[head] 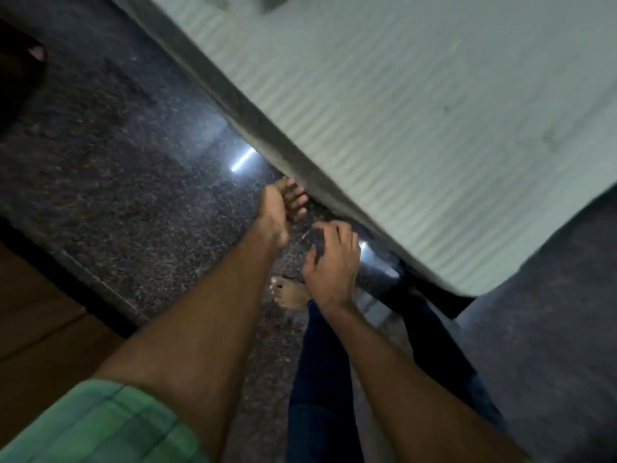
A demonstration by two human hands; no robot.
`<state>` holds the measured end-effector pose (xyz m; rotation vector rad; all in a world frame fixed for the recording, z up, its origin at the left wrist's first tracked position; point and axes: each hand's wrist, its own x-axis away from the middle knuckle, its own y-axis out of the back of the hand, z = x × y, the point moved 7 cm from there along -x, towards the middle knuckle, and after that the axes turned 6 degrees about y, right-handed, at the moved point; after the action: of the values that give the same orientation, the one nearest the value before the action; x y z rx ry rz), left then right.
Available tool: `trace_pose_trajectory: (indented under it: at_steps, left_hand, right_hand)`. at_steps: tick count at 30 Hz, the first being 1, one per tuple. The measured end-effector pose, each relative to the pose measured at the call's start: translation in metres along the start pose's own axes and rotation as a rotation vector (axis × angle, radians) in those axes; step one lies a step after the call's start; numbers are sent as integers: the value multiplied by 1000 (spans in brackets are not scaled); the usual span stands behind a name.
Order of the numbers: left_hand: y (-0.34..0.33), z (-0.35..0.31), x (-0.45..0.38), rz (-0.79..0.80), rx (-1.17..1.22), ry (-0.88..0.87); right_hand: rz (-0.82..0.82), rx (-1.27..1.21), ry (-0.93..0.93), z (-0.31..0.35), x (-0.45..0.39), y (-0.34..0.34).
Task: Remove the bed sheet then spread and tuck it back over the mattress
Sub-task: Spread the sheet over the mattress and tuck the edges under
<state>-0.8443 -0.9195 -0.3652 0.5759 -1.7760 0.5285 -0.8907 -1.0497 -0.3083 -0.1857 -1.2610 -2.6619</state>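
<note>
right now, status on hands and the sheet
Left hand and right hand both low at the bed edge, fingers curled, grip unclear. Striped sheet over the mattress. Nothing blocking.

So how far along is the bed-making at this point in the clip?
Mid-job, apparently. The ribbed white sheet lies spread over the mattress, its edge hanging down the side. The left hand reaches with curled fingers at that hanging edge; the right hand hovers below it, holding nothing visible. Tucking along this side looks still to do; the other sides are out of view.
</note>
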Motion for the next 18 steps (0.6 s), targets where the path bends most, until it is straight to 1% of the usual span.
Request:
trace_pose_trajectory:
  at_steps: [1,3,4,5,6,8,13,15,18]
  left_hand:
    - [6,0,-7,13,-32,37]
    - [13,6,-15,24,-85,93]
    - [13,7,-16,45,-111,107]
    - [8,8,-15,75,-134,108]
    - [4,10,-13,99,-144,105]
    - [-5,14,-10,128,-177,102]
    - [-23,29,-4,197,-152,136]
    - [-24,28,-12,210,-137,118]
    - [-20,11,-36,204,-5,81]
  right_hand:
    - [-51,-192,-196,-16,7,-12]
    - [-207,-716,-748,-52,25,-31]
    - [-263,-951,-980,-61,30,-40]
    - [-298,-1140,-1123,-65,30,-45]
    - [-332,-1277,-1194,-65,27,-46]
    - [-422,-1428,-1234,-66,16,-44]
    - [-578,-1511,-1296,-73,10,-45]
    - [-612,-1599,-1302,-80,12,-55]
    - [-636,-1757,-1269,-82,3,-69]
